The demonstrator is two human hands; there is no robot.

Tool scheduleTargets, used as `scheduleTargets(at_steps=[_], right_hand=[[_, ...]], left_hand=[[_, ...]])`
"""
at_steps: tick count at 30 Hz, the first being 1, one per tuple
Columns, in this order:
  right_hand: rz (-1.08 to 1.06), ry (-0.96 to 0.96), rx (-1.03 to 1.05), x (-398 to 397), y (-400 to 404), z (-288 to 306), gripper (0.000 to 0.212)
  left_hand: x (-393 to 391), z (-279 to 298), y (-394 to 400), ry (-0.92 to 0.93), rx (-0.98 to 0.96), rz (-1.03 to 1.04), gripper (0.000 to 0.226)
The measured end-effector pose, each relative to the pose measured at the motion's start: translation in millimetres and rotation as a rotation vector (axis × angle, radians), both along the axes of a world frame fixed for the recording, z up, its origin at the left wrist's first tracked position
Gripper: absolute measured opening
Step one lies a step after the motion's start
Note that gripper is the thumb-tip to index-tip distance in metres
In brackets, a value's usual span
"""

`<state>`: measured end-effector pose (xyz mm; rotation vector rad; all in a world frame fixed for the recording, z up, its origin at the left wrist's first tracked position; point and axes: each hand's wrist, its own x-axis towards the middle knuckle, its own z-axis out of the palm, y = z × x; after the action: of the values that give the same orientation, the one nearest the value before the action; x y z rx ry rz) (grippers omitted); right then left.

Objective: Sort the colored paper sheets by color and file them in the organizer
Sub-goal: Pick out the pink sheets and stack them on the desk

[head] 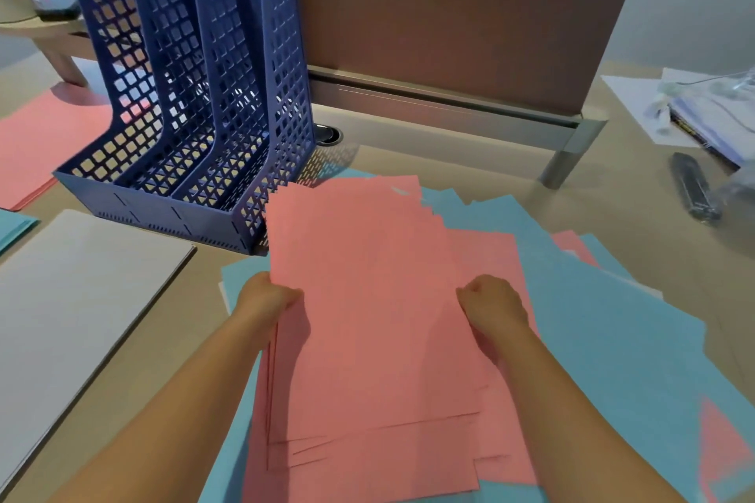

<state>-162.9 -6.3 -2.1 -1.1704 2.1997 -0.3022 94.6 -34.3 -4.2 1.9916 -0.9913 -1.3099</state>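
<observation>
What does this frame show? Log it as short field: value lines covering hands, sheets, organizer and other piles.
left hand: left hand grips the left edge of the pink stack
right hand: right hand grips the same stack's right side
pink stack: fanned, uneven edges, over the blue sheets
organizer: blue mesh organizer, three slots, no sheets visible inside
other piles: white pile at left; second pink pile far left, beside the organizer
loose items: black pen at right
</observation>
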Motion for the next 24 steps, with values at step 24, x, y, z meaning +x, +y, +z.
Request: scheduleTargets(at_steps=[24], right_hand=[[-0.504,-0.210,-0.298,-43,7,-11,0.032]], left_hand=[[2,1,-17,-0.034,-0.118,-0.035,0.015]])
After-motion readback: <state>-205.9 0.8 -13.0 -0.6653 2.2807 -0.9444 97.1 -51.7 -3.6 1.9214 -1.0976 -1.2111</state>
